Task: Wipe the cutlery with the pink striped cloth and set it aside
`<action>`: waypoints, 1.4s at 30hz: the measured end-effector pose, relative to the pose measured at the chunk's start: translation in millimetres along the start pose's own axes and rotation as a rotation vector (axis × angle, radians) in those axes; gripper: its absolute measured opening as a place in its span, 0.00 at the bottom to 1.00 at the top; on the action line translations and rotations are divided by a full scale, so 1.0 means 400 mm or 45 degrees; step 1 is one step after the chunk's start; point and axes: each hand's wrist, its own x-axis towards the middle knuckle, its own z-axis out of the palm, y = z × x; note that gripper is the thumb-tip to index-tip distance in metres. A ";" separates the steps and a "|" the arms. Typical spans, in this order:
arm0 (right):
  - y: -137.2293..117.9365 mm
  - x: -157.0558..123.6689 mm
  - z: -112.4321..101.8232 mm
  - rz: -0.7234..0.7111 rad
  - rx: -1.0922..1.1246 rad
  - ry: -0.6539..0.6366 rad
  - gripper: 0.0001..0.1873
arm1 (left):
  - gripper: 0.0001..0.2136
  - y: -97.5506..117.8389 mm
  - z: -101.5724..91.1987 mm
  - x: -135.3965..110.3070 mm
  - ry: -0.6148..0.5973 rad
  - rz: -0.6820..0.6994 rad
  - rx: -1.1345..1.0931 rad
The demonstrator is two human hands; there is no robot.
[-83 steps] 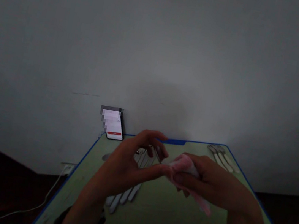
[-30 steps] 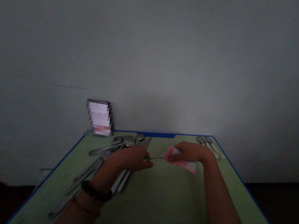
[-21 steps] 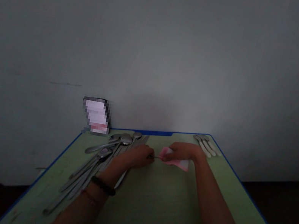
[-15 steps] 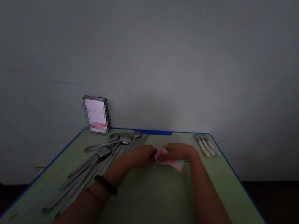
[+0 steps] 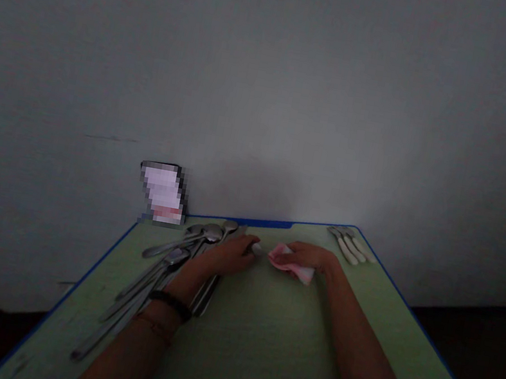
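Dimly lit grey wall [image 5: 290, 91], blue-edged green table [image 5: 249, 346], dark floor [image 5: 459, 350]

Pink-and-white cloth [image 5: 299, 273] — crumpled, in right fingers [image 5: 288, 258] | pale-ended utensil [image 5: 256, 251] — mostly hidden, blurred, in left fingers [image 5: 250, 241]

cutlery pile [image 5: 176, 258] left on table [image 5: 264, 348], phone [image 5: 164, 193] behind; cloth [image 5: 301, 272] midway; smaller cutlery group [image 5: 353, 248] back right.

No readable text, label, brand or number; phone screen [image 5: 163, 190] only a pixelated blur.
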 end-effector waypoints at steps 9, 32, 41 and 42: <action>0.002 0.011 0.001 -0.051 -0.018 0.011 0.26 | 0.21 0.022 0.059 0.016 0.176 -0.081 0.063; -0.006 0.007 0.032 -0.128 -0.435 0.392 0.25 | 0.19 0.060 0.095 0.031 0.297 -0.281 0.575; -0.002 0.000 0.044 -0.189 -0.379 0.427 0.21 | 0.19 0.063 0.092 0.025 0.289 -0.264 0.682; -0.001 0.000 0.044 -0.184 -0.351 0.414 0.22 | 0.19 0.063 0.092 0.025 0.287 -0.265 0.683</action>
